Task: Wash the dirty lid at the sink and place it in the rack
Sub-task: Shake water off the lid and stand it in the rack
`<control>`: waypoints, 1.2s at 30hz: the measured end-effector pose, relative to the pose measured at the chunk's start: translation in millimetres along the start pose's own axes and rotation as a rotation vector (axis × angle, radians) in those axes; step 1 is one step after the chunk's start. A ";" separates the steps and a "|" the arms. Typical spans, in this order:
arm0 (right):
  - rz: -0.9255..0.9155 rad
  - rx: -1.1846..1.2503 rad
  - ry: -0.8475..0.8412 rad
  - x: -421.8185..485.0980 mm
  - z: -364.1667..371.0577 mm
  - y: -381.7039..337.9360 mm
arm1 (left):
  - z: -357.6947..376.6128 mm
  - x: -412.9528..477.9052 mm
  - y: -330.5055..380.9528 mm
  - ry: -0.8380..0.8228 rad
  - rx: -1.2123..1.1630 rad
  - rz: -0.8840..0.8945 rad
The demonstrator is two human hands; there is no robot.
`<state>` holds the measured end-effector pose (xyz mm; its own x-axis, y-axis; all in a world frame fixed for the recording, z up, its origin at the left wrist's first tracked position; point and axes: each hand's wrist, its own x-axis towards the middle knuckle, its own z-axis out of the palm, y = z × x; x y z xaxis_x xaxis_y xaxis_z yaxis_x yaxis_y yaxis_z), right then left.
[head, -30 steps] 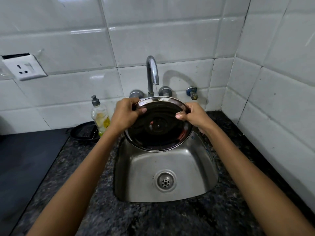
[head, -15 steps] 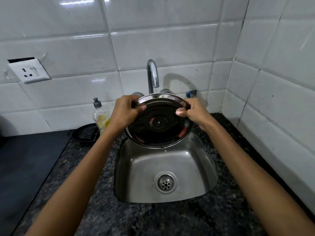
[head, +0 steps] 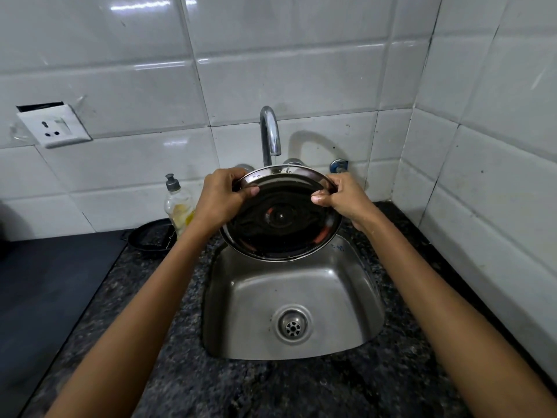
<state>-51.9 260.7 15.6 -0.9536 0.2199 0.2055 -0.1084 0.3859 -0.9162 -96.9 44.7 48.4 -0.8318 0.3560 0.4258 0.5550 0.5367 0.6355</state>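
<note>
Two hands, left hand [head: 221,198] and right hand [head: 346,198], grip one lid [head: 280,218] over one sink [head: 294,300]

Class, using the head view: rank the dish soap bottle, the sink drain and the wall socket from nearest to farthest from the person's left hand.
From the left hand:
1. Dish soap bottle, just to its left by the wall.
2. Sink drain, below and to the right, in the basin floor.
3. Wall socket, up on the tiles at far left.
</note>
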 end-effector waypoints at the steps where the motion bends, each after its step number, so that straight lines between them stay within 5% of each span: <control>1: 0.001 0.001 -0.002 0.2 0.3 0.2 | 0.4 0.2 -0.1 0.000 0.000 0.003; 27: 0.046 -0.036 -0.064 3.1 8.3 26.6 | 18.6 -6.5 -19.2 -0.014 0.060 -0.070; 30: 0.001 -0.175 -0.054 -0.3 26.1 38.5 | 21.7 -22.2 -33.3 -0.019 0.041 -0.153; 36: -0.221 -0.280 -0.181 -27.8 83.2 36.1 | -14.4 -52.9 -75.3 0.246 -0.145 -0.444</control>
<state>-52.7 194.0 -51.8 -0.9526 -0.0477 0.3003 -0.2598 0.6410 -0.7223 -94.7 -25.6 -12.7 -0.9716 -0.0810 0.2225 0.1582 0.4771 0.8645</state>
